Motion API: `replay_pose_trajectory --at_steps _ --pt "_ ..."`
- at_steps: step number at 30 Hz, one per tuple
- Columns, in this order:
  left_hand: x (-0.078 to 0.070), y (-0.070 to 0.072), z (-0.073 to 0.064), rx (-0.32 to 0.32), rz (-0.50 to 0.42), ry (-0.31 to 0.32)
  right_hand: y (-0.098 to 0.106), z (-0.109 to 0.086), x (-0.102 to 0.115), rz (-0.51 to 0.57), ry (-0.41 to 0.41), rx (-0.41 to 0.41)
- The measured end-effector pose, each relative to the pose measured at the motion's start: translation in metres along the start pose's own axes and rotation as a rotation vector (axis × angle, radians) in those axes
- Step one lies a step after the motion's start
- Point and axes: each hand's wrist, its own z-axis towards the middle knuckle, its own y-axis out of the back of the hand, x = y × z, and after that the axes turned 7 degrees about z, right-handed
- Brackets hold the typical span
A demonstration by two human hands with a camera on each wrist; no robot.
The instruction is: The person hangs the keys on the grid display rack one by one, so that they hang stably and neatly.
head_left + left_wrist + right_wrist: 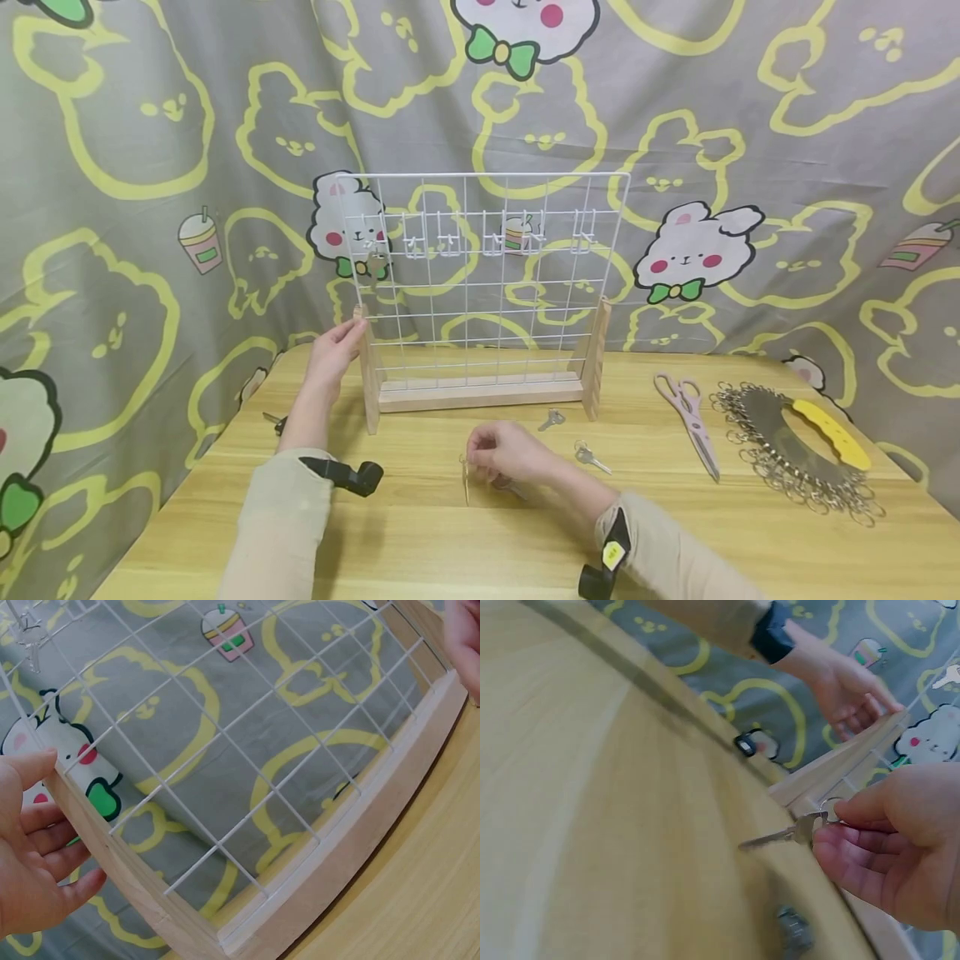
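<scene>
Left edge: dark-headed key [281,426] lies near.
Left hand [333,357]: thumb and fingers lightly closed on the left post of the rack [480,394].
Right hand [513,454]: nearly closed, pinching a key [805,827] by its ring, before the rack.
Clearance: bare surface [450,554] between held key and front edge.
Right edge: scissors [697,429], then yellow-handled holder [776,437], apart from the hand.

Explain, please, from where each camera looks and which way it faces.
Head: worn on the head, facing forward and down at the wire rack; left hand, right hand and both sleeves show.
Left wrist: worn there, facing the rack's left post and the curtain behind; left hand shows, right hand only partly, at the edge.
Right wrist: worn there, facing across the table toward that post; right hand shows with a key, left hand beyond.
Both wrist views share the left post and both hands.
</scene>
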Motion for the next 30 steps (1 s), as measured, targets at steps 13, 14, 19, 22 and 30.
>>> replay_pose_trajectory --at_steps 13,14,19,22,30 --pt "0.0 -0.001 0.001 -0.004 0.003 0.01 0.039 0.017 0.053 0.027 0.064 -0.048" --pt "0.0 -0.001 0.001 -0.004 0.0 0.012 0.042 0.018 0.057 0.026 0.07 -0.056" --pt "0.0 0.0 0.0 -0.001 -0.001 0.012 0.05 0.025 0.078 0.042 0.134 -0.097" --pt "0.0 0.0 0.0 0.0 0.0 0.008 0.054 0.03 0.091 0.045 0.17 -0.131" --pt "0.001 0.0 0.002 -0.001 -0.003 0.006 0.065 0.043 0.133 0.044 0.216 -0.204"
